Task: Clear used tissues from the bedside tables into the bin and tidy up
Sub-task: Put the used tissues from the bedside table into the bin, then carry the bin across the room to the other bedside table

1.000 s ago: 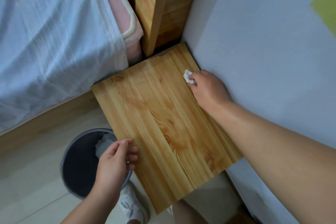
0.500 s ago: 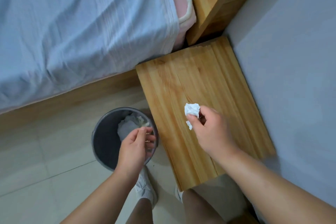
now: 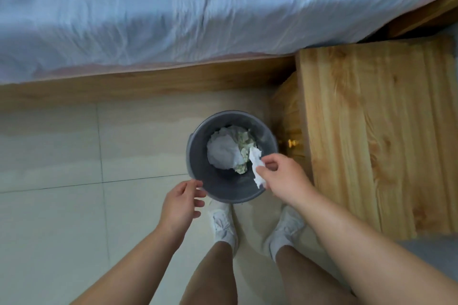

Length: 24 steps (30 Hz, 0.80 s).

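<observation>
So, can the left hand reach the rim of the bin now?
Probably yes: the left hand is open right beside the near rim of the bin, with nothing between them. The right hand pinches the tissue over the other side.

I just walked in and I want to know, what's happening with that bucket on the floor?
A person stands over the grey bin beside a wooden bedside table. Their right hand pinches a crumpled white tissue above the bin's opening, not yet dropped. The left hand is open near the rim, holding nothing. More crumpled paper lies in the bin.
</observation>
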### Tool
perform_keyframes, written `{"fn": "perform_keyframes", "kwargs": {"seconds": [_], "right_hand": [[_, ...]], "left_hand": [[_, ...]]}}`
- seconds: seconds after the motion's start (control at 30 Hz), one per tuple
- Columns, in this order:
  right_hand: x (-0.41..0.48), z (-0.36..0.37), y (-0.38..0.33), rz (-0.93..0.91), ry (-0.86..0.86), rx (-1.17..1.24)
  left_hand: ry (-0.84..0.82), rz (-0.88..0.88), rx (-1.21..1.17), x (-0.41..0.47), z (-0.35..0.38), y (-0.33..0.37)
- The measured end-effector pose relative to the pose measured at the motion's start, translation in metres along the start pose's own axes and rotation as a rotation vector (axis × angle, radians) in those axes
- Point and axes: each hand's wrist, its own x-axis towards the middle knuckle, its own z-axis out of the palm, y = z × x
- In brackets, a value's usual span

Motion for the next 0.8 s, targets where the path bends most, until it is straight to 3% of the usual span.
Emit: {"fn": "perform_keyframes", "kwargs": {"seconds": [0.23, 0.4, 0.5, 0.6, 0.8], "right_hand": [[0.011, 0.029, 0.022, 0.167, 0.036, 0.075], [0.021, 0.029, 0.040, 0.047, 0.213, -0.288], [0.045, 0.029, 0.048, 0.129, 0.282, -0.151], [0.065, 0.036, 0.054, 0.239, 0.223, 0.043], [0.073, 0.047, 0.072, 0.186, 0.205, 0.182]], "left_hand": [[-0.035, 0.025, 0.060, 0.028, -0.032, -0.008], [0.086, 0.195, 0.289, 0.068, -0.022, -0.008], [0.042, 0.256, 0.294, 0.103, -0.008, -0.002], [-0.045, 0.223, 0.245, 0.131, 0.003, 0.005], [-0.100, 0.163, 0.254, 0.148, -0.002, 0.007]]}}
